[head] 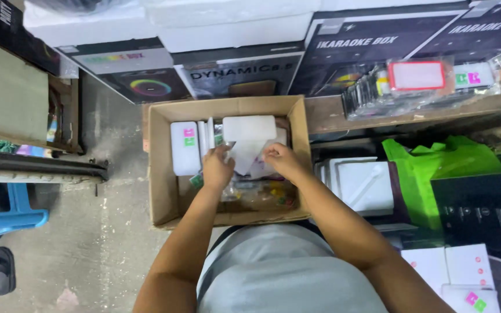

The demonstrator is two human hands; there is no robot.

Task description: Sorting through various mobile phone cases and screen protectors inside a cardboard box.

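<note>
Reaching down into an open cardboard box (163, 174) on the concrete floor (111, 232), both bare hands meet over a thin clear plastic sleeve (244, 159) near the middle of the box. The left hand (217, 168) pinches the sleeve's left edge, fingers curled closed on it. The right hand (282, 159) grips the opposite edge from the right, fingers likewise closed on the plastic.

The sleeve hangs between the two hands, so neither is nearer; each holds its own side. Its long axis looks to run away from the person, toward the far wall of the box, though the glossy film blurs its outline and this is not certain.

Just beyond the hands, against the box's far wall, a flat white case (249, 127) lies partly over the sleeve's far end. At the box's far left corner a second white case with pink and green stickers (185, 148) lies flat, a few thin white pieces on edge beside it. Small colourful packets (268, 194) cover the near right corner.

A green bag (436, 168) sits well apart to the right of the box, and a blue stool (13, 211) to the left.
</note>
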